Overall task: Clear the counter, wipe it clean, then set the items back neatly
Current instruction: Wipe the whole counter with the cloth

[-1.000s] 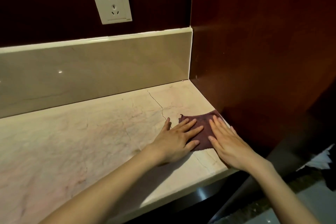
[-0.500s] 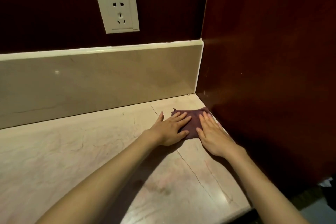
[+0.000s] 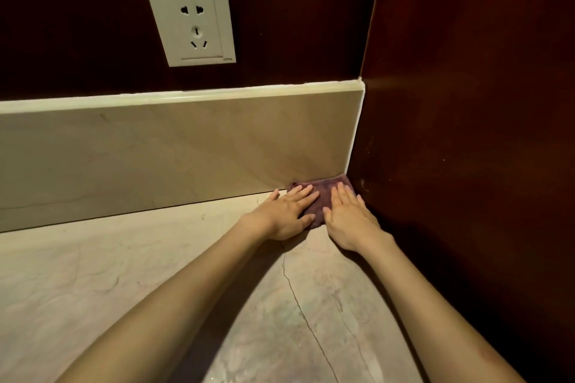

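A small purple-brown cloth (image 3: 323,196) lies flat on the marble surface (image 3: 124,289), tucked into the far right corner where the beige backsplash (image 3: 186,149) meets the dark reddish wood side panel (image 3: 466,134). Its far edge touches the foot of the backsplash and its right corner reaches the side panel.

Both hands lie on top of the cloth. The left hand (image 3: 287,211) covers its left part, palm down, fingers straight and spread toward the corner, the thumb out to the left on the bare stone. The right hand (image 3: 348,218) covers its right part, also palm down with straight fingers pointing to the backsplash, its outer edge just beside the side panel. Neither grip is closed round the cloth: each hand is flat and wide, pressing on it from above. A strip of cloth shows between the two hands and beyond the fingertips.

Both bare forearms stretch from the near edge of the view toward the corner, casting shadows on the stone. A thin dark crack (image 3: 298,305) runs across the surface from just below the left hand toward the near edge.

Above the backsplash the wall is dark wood, with a white wall socket (image 3: 191,25) mounted on it, left of the hands and well above the cloth.
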A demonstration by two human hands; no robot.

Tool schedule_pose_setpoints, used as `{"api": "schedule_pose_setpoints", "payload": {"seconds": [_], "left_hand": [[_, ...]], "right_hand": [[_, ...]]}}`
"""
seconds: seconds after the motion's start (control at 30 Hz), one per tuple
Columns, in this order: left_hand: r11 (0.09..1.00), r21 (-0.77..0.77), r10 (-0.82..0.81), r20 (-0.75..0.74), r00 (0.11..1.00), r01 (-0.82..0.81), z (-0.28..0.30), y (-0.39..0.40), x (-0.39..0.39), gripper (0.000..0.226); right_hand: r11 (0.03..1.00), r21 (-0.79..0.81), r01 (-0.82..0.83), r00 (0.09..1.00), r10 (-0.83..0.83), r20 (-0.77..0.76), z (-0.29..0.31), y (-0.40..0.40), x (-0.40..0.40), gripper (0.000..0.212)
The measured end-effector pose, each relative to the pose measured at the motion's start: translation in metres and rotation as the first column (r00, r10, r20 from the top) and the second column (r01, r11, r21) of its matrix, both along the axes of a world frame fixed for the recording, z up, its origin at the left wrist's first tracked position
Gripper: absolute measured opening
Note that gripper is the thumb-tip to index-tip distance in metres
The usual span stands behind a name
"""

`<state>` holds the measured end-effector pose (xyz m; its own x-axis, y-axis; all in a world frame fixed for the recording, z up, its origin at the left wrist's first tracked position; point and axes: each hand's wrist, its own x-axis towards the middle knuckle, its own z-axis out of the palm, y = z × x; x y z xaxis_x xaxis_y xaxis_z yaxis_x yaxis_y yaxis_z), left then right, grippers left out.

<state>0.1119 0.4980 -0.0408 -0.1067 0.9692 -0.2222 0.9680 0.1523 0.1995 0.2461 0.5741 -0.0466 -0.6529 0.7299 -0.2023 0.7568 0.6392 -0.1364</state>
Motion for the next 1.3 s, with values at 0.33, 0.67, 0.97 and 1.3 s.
{"api": "schedule_pose_setpoints", "payload": {"seconds": [0.33,0.67,0.97,1.3], "left_hand": [[0.999,0.024,0.048,-0.01,0.999,-0.047,-0.005,-0.002,0.004,0.056],[0.998,0.02,0.061,-0.018,0.998,-0.061,-0.005,-0.017,0.004,0.057],[0.999,0.026,0.019,-0.024,1.0,-0.019,-0.005,-0.06,0.015,0.056],[0.999,0.031,-0.011,-0.012,1.0,0.011,-0.009,-0.154,0.055,0.057]], "right_hand": [[0.999,-0.022,-0.043,0.999,0.043,-0.018,0.001,0.007,-0.001,0.059],[0.997,-0.023,-0.076,0.997,0.075,-0.013,-0.001,-0.002,0.006,0.054],[0.994,0.003,-0.112,0.992,0.112,-0.049,-0.007,-0.042,0.027,0.054],[0.989,-0.018,-0.149,0.983,0.146,-0.111,-0.004,-0.132,0.075,0.055]]}}
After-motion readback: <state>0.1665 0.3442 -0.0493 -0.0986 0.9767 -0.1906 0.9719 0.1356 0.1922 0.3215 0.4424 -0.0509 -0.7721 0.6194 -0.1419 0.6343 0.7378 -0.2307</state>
